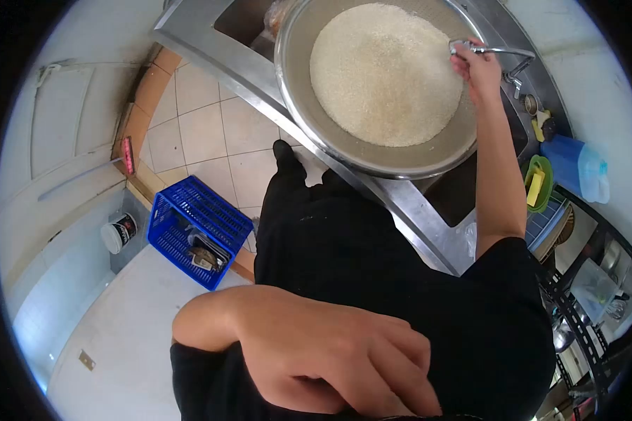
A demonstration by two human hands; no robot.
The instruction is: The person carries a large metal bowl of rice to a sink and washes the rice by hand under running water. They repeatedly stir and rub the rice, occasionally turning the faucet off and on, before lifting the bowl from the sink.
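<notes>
Head view: I look down at my own body in black clothes, in front of a steel sink [407,203].
Right hand: my right hand [479,67] reaches up and out. Its fingers are curled around the end of the thin metal tap [502,51].
Tap: it sticks out over the far edge of the bowl, right above the rice.
Left hand: my left hand [330,358] lies on my black clothes, low and close to me. The fingers are loose and a bit bent. It holds nothing.
Bowl: a big round metal bowl [372,158] sits in the sink.
Rice: a wide heap of white rice [386,70] fills the middle of the bowl.
Beside the sink: a blue jug [576,168] and a green dish [541,184] with something yellow in it.
Floor: a blue crate [196,228] stands on pale tiles, with a small tin [119,231] near it by the wall.
</notes>
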